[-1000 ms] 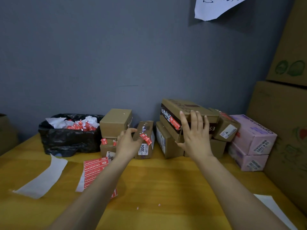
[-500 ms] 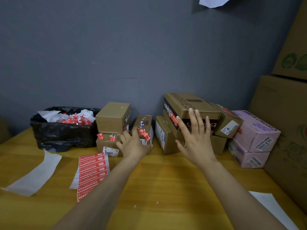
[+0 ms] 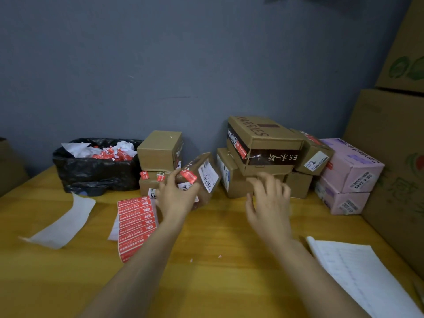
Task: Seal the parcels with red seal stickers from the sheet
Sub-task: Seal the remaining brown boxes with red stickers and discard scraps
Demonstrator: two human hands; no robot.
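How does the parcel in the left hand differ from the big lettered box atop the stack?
The held parcel is small; the lettered box is much larger. The held parcel is tilted in the left hand; the lettered box rests on other boxes. Both are brown cardboard with a red sticker.

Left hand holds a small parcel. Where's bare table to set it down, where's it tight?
Free: bare table between sticker sheet and right hand, nearer than the small parcel in the left hand; also between white backing strip and sticker sheet. Tight: back row, bin bag through brown boxes to pink boxes.
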